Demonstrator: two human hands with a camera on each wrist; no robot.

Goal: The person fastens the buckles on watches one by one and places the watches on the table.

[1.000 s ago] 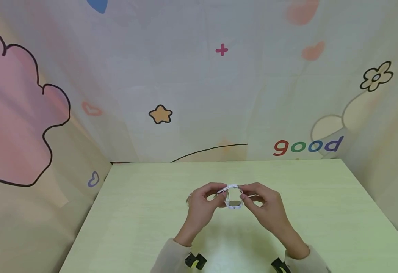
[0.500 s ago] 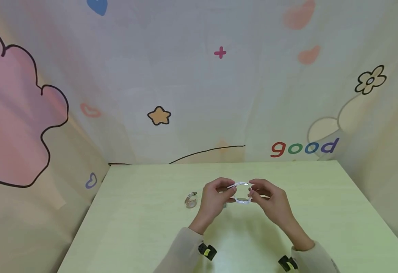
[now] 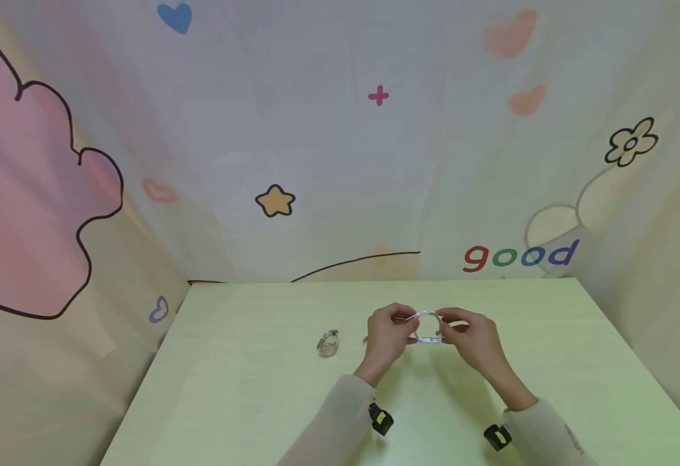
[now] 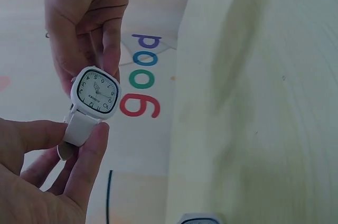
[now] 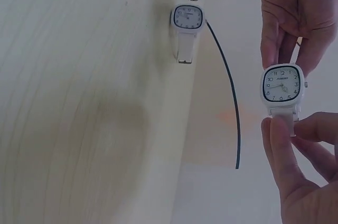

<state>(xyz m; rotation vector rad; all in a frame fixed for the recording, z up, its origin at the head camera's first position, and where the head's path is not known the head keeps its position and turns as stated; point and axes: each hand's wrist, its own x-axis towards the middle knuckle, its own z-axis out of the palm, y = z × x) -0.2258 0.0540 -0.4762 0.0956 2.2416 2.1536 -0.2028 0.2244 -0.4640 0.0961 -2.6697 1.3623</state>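
Both hands hold a white wristwatch [image 3: 430, 340] with a rounded-square dial above the table. In the head view its strap forms a loop, dial at the bottom and seen edge-on. My left hand [image 3: 388, 335] pinches the strap on the left side. On the other side, thumb and fingers of my right hand [image 3: 475, 338] pinch the strap. The dial [image 4: 97, 92] shows plainly in the left wrist view, and the watch [image 5: 283, 85] appears again in the right wrist view. Fingers partly cover the strap ends; whether they are fastened I cannot tell.
A second white watch [image 5: 187, 18] stands on the table, mostly hidden behind my left hand in the head view. Left of it sits a watch with a rose-gold-toned case [image 3: 328, 344]. A printed curtain [image 3: 340, 162] hangs behind the pale table [image 3: 229, 388].
Both hands have moved right with the watch, and it has tilted so its dial shows edge-on. The rose-gold watch, earlier behind the left hand, has come into sight.
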